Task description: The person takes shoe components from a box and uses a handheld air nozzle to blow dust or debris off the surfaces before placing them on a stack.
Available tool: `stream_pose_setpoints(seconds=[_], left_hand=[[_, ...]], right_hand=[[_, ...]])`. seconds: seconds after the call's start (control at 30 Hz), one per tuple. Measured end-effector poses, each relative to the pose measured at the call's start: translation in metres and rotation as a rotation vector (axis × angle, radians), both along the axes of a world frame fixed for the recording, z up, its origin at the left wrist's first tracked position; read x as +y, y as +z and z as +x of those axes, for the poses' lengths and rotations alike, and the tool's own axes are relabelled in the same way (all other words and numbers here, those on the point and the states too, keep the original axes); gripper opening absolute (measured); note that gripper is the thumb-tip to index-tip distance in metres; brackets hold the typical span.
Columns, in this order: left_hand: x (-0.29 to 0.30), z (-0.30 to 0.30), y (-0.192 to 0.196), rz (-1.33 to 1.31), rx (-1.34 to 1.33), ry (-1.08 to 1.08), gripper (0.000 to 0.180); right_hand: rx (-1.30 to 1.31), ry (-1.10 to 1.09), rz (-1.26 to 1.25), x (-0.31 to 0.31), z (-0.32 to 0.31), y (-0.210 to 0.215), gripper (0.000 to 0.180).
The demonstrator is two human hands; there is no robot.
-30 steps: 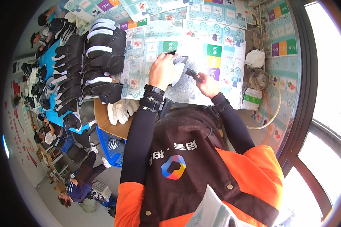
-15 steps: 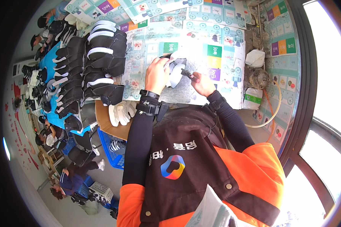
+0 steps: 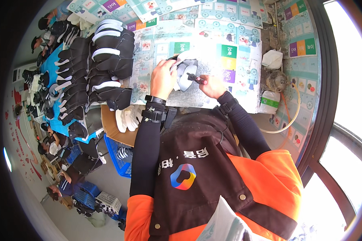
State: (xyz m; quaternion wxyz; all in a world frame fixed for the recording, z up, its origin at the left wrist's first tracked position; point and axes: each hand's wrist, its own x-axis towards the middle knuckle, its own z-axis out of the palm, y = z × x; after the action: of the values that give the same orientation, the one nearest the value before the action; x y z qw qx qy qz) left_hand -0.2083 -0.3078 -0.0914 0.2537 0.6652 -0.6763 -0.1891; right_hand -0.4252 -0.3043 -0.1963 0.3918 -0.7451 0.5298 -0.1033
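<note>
- Grey and white, the shoe piece (image 3: 186, 74) sits in the middle of the tabletop (image 3: 213, 96), just beyond your chest, on a patterned paper cover.
- Your left hand (image 3: 163, 79) has its fingers closed round the left edge of the shoe piece, lifting it slightly off the surface.
- Your right hand (image 3: 213, 86) grips a small dark tool with a red tip (image 3: 195, 78), fingers wrapped tight, the tip touching the shoe piece.
- To the left, rows of black shoe uppers (image 3: 96, 68) with white bands lie stacked on the tabletop.
- White gloves (image 3: 128, 118) rest near your left elbow.
- At the far right stands a white bottle (image 3: 269, 102).
</note>
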Motion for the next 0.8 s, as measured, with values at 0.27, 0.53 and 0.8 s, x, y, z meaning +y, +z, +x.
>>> stream_pose_setpoints(seconds=[0.27, 0.53, 0.8], left_hand=[[0.019, 0.004, 0.012, 0.089, -0.032, 0.039, 0.03], [0.035, 0.0, 0.006, 0.137, -0.023, 0.02, 0.033], [0.045, -0.001, 0.004, 0.119, 0.046, 0.027, 0.029]], right_hand=[[-0.097, -0.106, 0.133, 0.007, -0.001, -0.002, 0.027], [-0.198, 0.071, 0.113, 0.011, -0.013, -0.03, 0.023], [-0.244, 0.005, 0.413, 0.025, -0.006, -0.024, 0.029]])
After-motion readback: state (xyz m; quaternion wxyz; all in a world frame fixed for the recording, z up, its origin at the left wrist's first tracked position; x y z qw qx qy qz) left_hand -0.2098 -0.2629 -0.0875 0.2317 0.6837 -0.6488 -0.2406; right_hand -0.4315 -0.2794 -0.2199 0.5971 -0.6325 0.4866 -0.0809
